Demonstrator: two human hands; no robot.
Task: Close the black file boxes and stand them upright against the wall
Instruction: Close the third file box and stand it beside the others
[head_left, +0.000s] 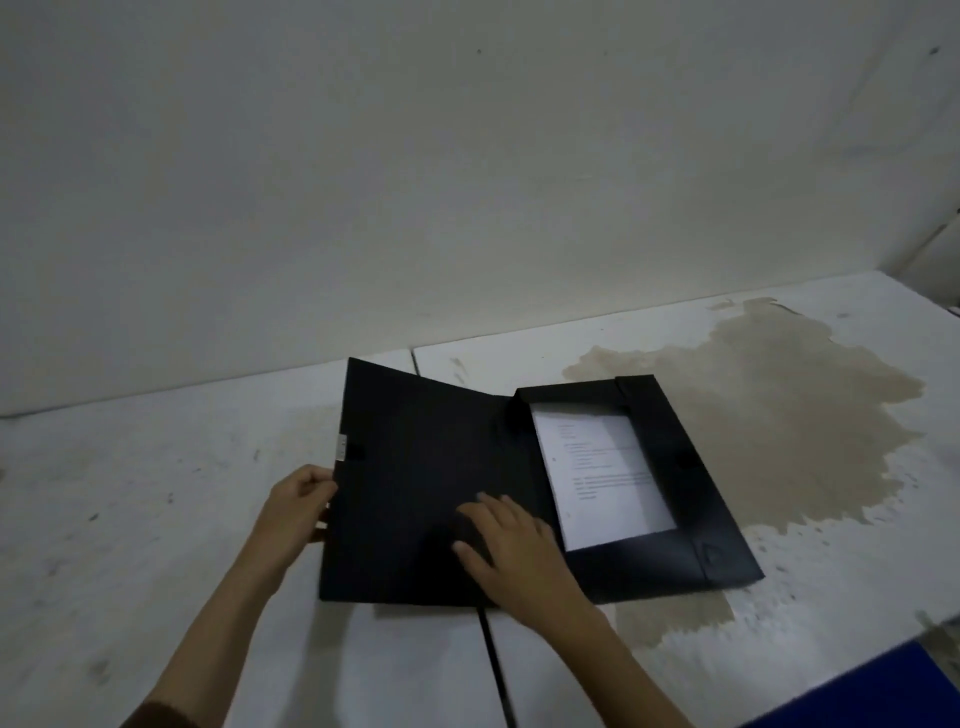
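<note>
One black file box (696, 467) lies open on the white table (156, 493). Its lid (415, 457) is spread to the left and tilted up a little at the left edge. The tray on the right holds white printed paper (597, 478) under folded black flaps. My left hand (298, 506) grips the lid's left edge, just below a small closure tab. My right hand (511, 545) lies flat with fingers spread on the inside of the lid, near the spine.
A pale wall (467, 182) rises behind the table's far edge. A large brown stain (779, 415) covers the table right of the box. A dark seam (496, 665) runs between two table panels. A blue object (872, 691) shows at the bottom right corner.
</note>
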